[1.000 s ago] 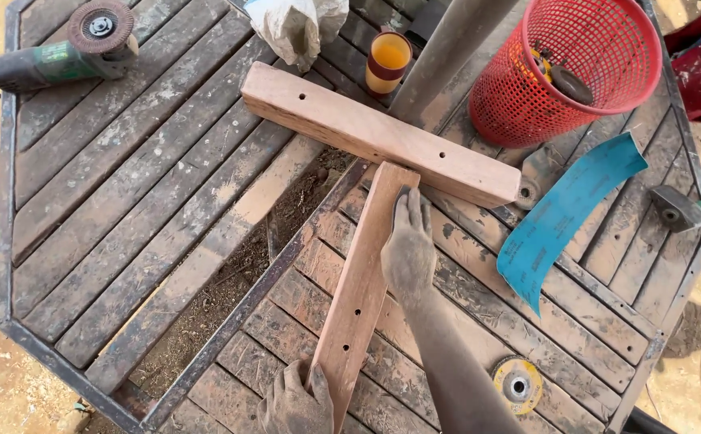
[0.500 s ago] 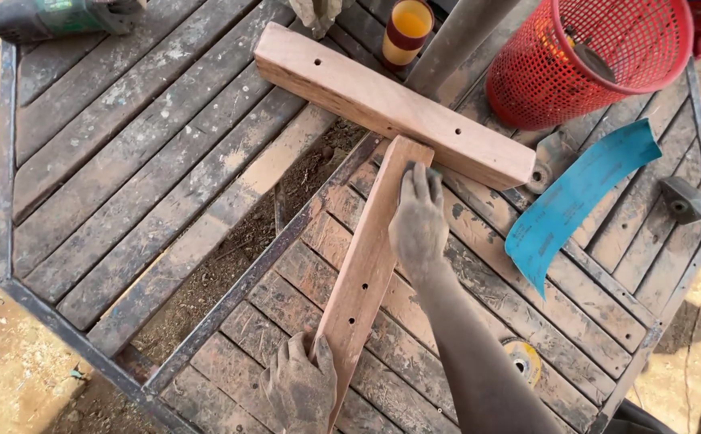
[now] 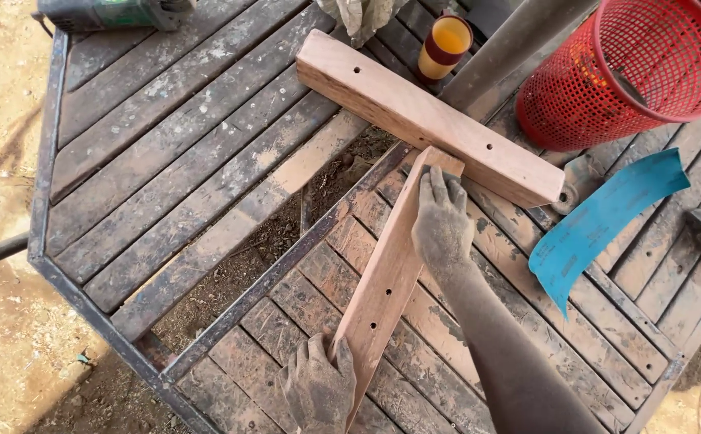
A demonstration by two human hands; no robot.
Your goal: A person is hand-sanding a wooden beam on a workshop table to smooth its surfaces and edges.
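— Where are the hands?
— Both on the thin plank (image 3: 388, 273): left hand (image 3: 318, 391) grips its near end, partly cut off; right hand (image 3: 442, 223) presses flat near the thick beam (image 3: 427, 116) on the desk (image 3: 165, 137).

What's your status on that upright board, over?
Left hand grips the thin board's near end; right hand presses its far end against the thick drilled beam. Blue sandpaper sheet lies clear, right.
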